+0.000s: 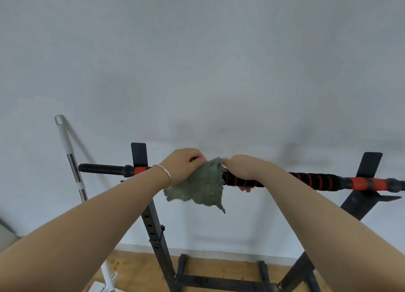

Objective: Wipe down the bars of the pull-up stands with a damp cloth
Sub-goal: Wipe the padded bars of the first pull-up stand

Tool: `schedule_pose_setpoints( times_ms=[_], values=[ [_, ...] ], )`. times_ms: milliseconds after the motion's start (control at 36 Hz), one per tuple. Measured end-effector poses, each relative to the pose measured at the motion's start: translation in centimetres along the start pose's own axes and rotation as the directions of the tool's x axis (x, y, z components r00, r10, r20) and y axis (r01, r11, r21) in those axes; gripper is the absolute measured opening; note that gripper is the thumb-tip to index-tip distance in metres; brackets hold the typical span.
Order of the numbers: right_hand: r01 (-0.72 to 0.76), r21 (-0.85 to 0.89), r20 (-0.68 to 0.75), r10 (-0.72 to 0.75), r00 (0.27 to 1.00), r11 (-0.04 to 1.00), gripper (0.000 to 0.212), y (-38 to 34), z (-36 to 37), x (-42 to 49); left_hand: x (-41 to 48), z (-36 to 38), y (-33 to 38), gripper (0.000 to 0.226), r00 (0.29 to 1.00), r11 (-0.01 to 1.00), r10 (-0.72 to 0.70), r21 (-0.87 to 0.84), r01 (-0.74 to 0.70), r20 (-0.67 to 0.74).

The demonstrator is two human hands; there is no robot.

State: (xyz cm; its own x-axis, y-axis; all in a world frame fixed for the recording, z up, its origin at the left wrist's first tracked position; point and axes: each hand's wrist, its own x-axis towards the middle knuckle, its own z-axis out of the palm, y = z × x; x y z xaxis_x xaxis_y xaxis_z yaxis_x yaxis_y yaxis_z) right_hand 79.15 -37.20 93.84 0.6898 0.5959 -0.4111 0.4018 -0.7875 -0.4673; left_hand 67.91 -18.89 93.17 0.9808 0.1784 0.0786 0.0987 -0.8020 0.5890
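Observation:
A black bar with red spiral grips [313, 179] runs across the view, resting on two black uprights. A green-grey cloth [202, 185] hangs draped over its middle. My left hand [183, 165], with a thin bracelet on the wrist, grips the cloth from the left, fingers curled over the top of the bar. My right hand [243, 170] wraps round the bar just right of the cloth and pinches the cloth's top edge.
The left upright [151, 215] has adjustment holes; the right upright [362, 195] leans away. The stand's black base [221, 280] sits on a wooden floor. A mop handle [73, 160] leans on the white wall at the left.

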Motion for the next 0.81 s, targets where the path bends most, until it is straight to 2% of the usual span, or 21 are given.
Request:
schedule_pose_setpoints(
  times_ms=[83,139,222,278,361,417,472,528,556,611,639,694,722,750,806],
  values=[
    [0.207,-0.042,-0.149,-0.211,0.966,0.977,0.055,0.3,-0.6,-0.1,0.8,-1.3,0.1,0.024,0.998,0.998,-0.049,-0.036,0.051,0.051],
    [0.311,-0.006,-0.142,-0.309,0.94,0.95,0.046,0.6,-1.2,-0.7,1.1,-2.4,-0.3,0.028,0.99,0.997,-0.08,0.028,0.077,0.114],
    [0.346,-0.003,-0.109,-0.344,0.933,0.938,0.017,1.0,-1.5,-0.9,1.1,-3.7,-1.5,0.035,0.951,0.977,-0.17,0.171,0.128,0.257],
    [0.356,-0.01,-0.154,-0.353,0.923,0.934,0.01,0.7,-1.6,-0.9,1.1,-4.1,-2.2,0.035,0.934,0.973,-0.191,0.18,0.141,0.301],
    [0.365,0.019,-0.249,-0.349,0.904,0.931,0.018,0.1,-1.9,-1.0,1.4,-4.3,-2.5,0.016,0.978,0.992,-0.117,0.057,0.109,0.173],
    [0.372,0.05,-0.335,-0.335,0.881,0.927,0.019,-0.2,-1.8,-0.9,1.6,-4.2,-2.5,0.012,0.997,0.996,-0.078,-0.032,0.078,0.016],
    [0.377,0.033,-0.414,-0.33,0.848,0.926,0.019,-0.2,-1.7,-0.5,1.7,-4.0,-2.6,0.012,0.996,0.999,-0.046,-0.022,0.045,-0.081],
    [0.356,-0.031,-0.412,-0.336,0.847,0.934,0.02,0.0,-1.5,-0.2,1.7,-3.6,-2.8,0.012,0.994,0.994,-0.041,0.098,0.05,-0.097],
    [0.34,-0.058,-0.38,-0.335,0.862,0.939,0.023,0.3,-1.4,-0.1,1.6,-3.3,-2.9,0.014,0.993,0.975,-0.03,0.215,0.054,-0.113],
    [0.291,-0.073,-0.298,-0.3,0.906,0.954,0.032,0.9,-1.3,-0.2,1.1,-2.8,-2.5,0.028,0.983,0.91,0.073,0.414,0.004,-0.17],
    [0.264,-0.068,-0.266,-0.272,0.925,0.962,0.032,1.1,-1.2,-0.3,0.7,-2.4,-2.0,0.037,0.973,0.892,0.166,0.446,-0.08,-0.157],
    [0.2,-0.102,-0.233,-0.219,0.948,0.975,0.02,1.3,-1.0,-0.3,-0.4,-1.4,-0.6,0.058,0.948,0.835,0.318,0.468,-0.289,0.018],
    [0.163,-0.162,-0.211,-0.196,0.958,0.973,0.018,1.2,-0.9,-0.2,-0.7,-0.6,-0.2,0.067,0.929,0.79,0.347,0.495,-0.363,0.128],
    [0.135,-0.22,-0.187,-0.178,0.966,0.966,0.026,0.9,-0.7,-0.3,-0.9,0.3,0.1,0.073,0.913,0.744,0.344,0.53,-0.407,0.218],
    [0.093,-0.259,-0.136,-0.131,0.982,0.961,0.041,0.2,-0.4,-0.4,-0.9,1.8,0.1,0.08,0.907,0.685,0.305,0.595,-0.42,0.289]
  ],
)
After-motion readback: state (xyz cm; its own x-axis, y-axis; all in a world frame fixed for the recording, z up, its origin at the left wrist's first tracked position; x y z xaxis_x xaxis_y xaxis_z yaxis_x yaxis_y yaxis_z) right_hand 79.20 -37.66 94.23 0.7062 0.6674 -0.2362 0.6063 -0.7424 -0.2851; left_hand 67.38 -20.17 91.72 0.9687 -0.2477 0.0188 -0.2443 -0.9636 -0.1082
